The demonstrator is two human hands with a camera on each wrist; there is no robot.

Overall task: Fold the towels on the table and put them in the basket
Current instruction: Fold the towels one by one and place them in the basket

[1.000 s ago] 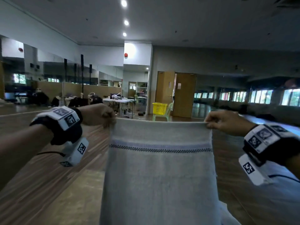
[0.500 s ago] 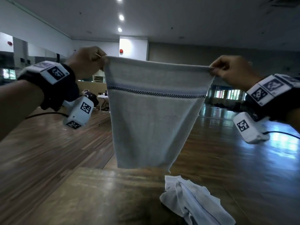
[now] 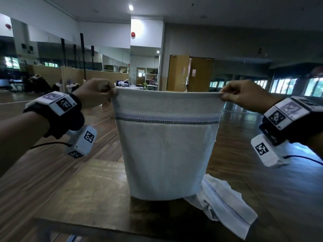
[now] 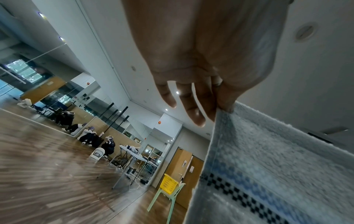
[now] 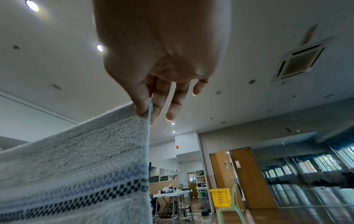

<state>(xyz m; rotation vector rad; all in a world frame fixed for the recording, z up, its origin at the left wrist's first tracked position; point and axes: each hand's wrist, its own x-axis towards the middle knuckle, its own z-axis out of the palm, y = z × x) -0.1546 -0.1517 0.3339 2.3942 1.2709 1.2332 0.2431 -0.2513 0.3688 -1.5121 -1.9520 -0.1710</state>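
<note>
A pale grey towel [image 3: 166,151] with a blue and black checked band hangs upright in the air above the wooden table [image 3: 90,186]. My left hand [image 3: 111,92] pinches its top left corner and my right hand [image 3: 222,96] pinches its top right corner. Its top edge is stretched straight between them and its bottom hem hangs just over the table. In the left wrist view the thumb and a finger of the left hand [image 4: 223,108] pinch the towel [image 4: 268,174]. The right wrist view has the right hand [image 5: 146,112] pinching the towel [image 5: 76,174]. A second towel [image 3: 225,205] lies crumpled on the table at the right.
A yellow basket [image 5: 220,197] stands on a pale green chair [image 5: 229,212] across the room, also seen as the basket [image 4: 168,184] in the left wrist view. Behind it are wooden doors [image 3: 190,74], a folding table [image 3: 129,86] with gear, and seated people [image 3: 40,84] by the mirror wall.
The towel went up high half a second ago and has since come down, so its bottom hem hangs close over the table. Both hands keep their pinch on the top corners.
</note>
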